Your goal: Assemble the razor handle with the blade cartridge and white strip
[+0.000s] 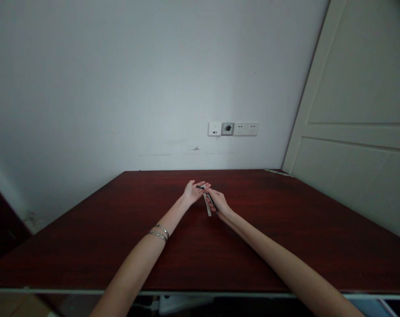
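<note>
Pale strip [208, 211] w/ a hole in its end was over the far half of the table [216, 255], prob. there so both hands could reach it. R hand [220, 200] was closed around it + a slim dark thing [212, 200], afaict. L hand [191, 193] was spread palm-up, small dark bit [199, 187] across its fingers, prob. as support. Cdn't tell if the dark parts connected.

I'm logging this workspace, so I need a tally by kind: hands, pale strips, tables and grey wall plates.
Hands: 2 (left hand, right hand)
Pale strip: 1
Table: 1
Grey wall plate: 1
Total: 5
Not counted: the dark slim thing at the fingers, too covered to tell its number of pieces.
</note>
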`<act>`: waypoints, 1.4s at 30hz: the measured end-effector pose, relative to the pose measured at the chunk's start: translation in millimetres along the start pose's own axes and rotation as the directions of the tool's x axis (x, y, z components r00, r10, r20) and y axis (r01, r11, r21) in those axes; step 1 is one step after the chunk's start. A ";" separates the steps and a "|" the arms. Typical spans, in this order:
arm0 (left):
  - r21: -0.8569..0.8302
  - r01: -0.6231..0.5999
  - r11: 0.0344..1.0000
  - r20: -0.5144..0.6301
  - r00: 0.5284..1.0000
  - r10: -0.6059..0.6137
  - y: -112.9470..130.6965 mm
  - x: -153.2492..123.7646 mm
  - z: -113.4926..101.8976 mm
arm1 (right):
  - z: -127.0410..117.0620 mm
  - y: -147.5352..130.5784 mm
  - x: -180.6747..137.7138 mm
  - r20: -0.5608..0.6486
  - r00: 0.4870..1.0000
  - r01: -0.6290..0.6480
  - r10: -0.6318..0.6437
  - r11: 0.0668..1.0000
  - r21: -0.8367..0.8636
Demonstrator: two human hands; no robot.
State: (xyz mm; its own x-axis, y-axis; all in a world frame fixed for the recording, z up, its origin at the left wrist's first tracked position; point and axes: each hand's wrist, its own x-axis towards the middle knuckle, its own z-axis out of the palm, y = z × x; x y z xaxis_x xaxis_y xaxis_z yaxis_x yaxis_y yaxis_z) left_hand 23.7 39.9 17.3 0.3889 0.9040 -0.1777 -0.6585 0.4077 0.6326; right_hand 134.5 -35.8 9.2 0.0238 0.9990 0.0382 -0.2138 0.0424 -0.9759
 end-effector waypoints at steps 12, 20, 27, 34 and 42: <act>0.726 -0.288 0.625 0.005 0.910 0.414 20.9 17.1 -50.0 | -9.2 -9.2 0.0 -0.012 0.999 0.040 -0.040 0.999 0.020; 0.871 -0.410 -0.271 0.484 0.812 0.326 28.2 12.3 -69.2 | -13.4 -6.1 4.5 -0.012 0.998 0.066 -0.066 0.998 -0.001; 0.767 -0.379 -0.518 0.519 0.841 0.154 22.9 0.2 -63.4 | -15.2 -5.9 5.8 -0.005 0.997 0.082 -0.082 0.996 0.018; 0.790 -0.326 -0.519 0.445 0.887 0.120 22.1 -8.7 -59.9 | -16.3 -6.5 6.9 -0.015 0.997 0.072 -0.072 0.997 0.021; 0.895 -0.401 -0.195 0.443 0.849 0.289 22.7 -6.9 -65.0 | -18.5 -5.7 9.3 -0.022 0.997 0.069 -0.068 0.996 0.050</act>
State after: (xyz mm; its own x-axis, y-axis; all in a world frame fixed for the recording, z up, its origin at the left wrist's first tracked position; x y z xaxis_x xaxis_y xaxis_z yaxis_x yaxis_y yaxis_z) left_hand -35.8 51.4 -16.2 0.4248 0.8280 0.3660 0.5494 -0.5571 0.6228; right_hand 154.0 -27.0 11.1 0.0598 0.9933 0.0993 -0.2606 0.1116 -0.9590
